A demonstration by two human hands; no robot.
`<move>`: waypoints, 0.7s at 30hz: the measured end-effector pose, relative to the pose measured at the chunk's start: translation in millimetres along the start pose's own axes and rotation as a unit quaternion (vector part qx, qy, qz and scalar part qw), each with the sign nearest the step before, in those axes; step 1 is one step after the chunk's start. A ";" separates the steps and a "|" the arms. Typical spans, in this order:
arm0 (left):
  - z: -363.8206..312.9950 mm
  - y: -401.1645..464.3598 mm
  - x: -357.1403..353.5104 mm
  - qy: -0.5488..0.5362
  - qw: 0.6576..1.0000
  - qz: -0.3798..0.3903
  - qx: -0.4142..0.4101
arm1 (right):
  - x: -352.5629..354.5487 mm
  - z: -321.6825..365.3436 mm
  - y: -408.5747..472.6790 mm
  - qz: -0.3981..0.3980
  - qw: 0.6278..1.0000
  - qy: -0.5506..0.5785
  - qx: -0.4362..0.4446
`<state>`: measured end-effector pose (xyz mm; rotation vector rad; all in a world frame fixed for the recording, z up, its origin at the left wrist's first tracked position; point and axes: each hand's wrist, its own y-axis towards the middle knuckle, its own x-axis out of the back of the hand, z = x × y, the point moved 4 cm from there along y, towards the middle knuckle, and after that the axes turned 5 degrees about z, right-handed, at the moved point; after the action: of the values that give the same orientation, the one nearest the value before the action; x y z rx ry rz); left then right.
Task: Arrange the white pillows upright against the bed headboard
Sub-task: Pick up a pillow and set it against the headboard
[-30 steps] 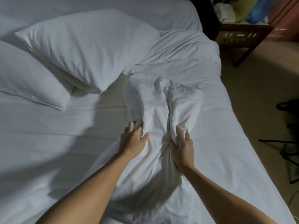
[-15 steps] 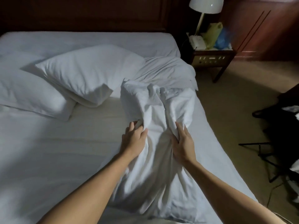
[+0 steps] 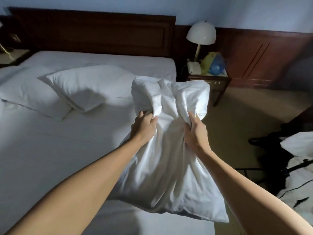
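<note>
I hold a white pillow (image 3: pixel 169 150) in the air over the right side of the bed (image 3: pixel 50 158). My left hand (image 3: pixel 144 125) grips bunched fabric near its middle, and my right hand (image 3: pixel 194 131) grips the fabric just to the right. Two more white pillows lie flat on the bed: one (image 3: pixel 88 85) rests partly on top of another (image 3: pixel 25 92) at the left. The dark wooden headboard (image 3: pixel 93 33) stands at the far end, with bare sheet in front of it.
A wooden nightstand (image 3: pixel 208 80) with a white dome lamp (image 3: pixel 201 33), a phone and coloured bags stands right of the headboard. Carpet lies to the right. Dark bags and cables (image 3: pixel 279 158) sit on the floor at the right edge.
The pillow has come up off the bed in both hands and now hangs over the bed's right side. The view has tilted up, showing the headboard and lamp.
</note>
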<state>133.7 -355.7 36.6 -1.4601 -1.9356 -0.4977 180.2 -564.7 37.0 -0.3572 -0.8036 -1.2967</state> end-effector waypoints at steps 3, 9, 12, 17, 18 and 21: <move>-59.8 -9.8 -21.5 0.006 1.000 -0.016 0.001 | 58.6 -16.8 -0.8 -0.002 1.000 0.020 0.008; -141.1 0.1 -61.8 0.017 0.998 -0.061 -0.012 | 135.2 -63.5 21.4 0.005 0.998 0.055 0.030; -165.3 17.5 -84.1 0.016 0.996 -0.083 -0.016 | 155.5 -86.2 47.5 0.016 0.997 0.058 0.049; -191.1 66.4 -118.0 0.015 0.992 -0.124 0.004 | 176.6 -120.6 110.7 0.038 0.994 0.069 0.079; -197.1 78.8 -124.3 0.010 0.992 -0.127 0.011 | 180.3 -127.8 126.3 0.045 0.993 0.070 0.083; -217.3 115.7 -139.8 0.006 0.991 -0.134 0.030 | 191.2 -150.2 172.0 0.069 0.991 0.069 0.088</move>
<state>325.5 -558.3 84.7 -1.1629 -2.1301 -0.5589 402.1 -752.6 101.4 -0.1760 -0.7568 -1.0996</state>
